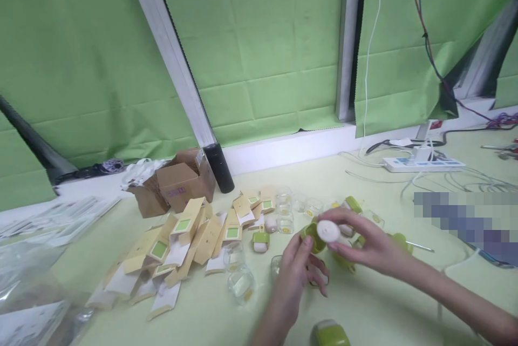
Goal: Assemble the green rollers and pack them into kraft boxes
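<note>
My left hand (292,273) is closed around a small olive-green plastic case (311,233), its hollow side turned toward my right hand. Between the thumb and fingers of my right hand (366,241) is a white round piece (327,231), right at the case's opening. Whether the two touch, I cannot tell. More green-and-white pieces lie under and behind my hands, partly hidden. A green case with a white part (261,242) rests on the table to the left, and another green case (332,333) sits at the near edge of view.
Opened cardboard packages (190,243) are heaped on the left. Clear plastic containers (242,284) stand between them and my hands, with several more behind. A brown carton (178,184), a black cylinder (219,168) and a power strip (423,164) with cables line the back.
</note>
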